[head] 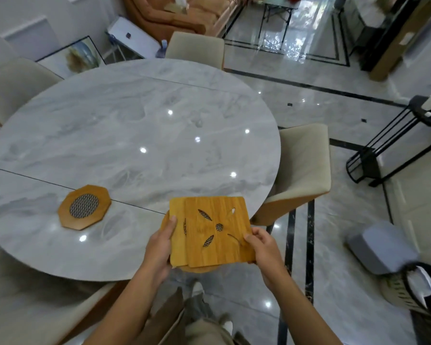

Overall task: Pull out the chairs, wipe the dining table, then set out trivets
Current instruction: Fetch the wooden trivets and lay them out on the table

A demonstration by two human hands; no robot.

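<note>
A round grey marble dining table [135, 125] fills the left and middle of the head view. One octagonal wooden trivet [84, 207] with a mesh centre lies flat on the table's near left part. I hold a stack of wooden trivets [212, 232] over the table's near right edge; the top one is square with leaf cut-outs. My left hand [159, 247] grips the stack's left side, thumb on top. My right hand [264, 252] pinches the top trivet's right edge.
Beige chairs stand around the table: one at the right [301, 170], one at the far side [194, 49], one at the far left [13, 88], one at the near left [35, 307]. A black metal rack [393, 145] stands on the glossy floor to the right.
</note>
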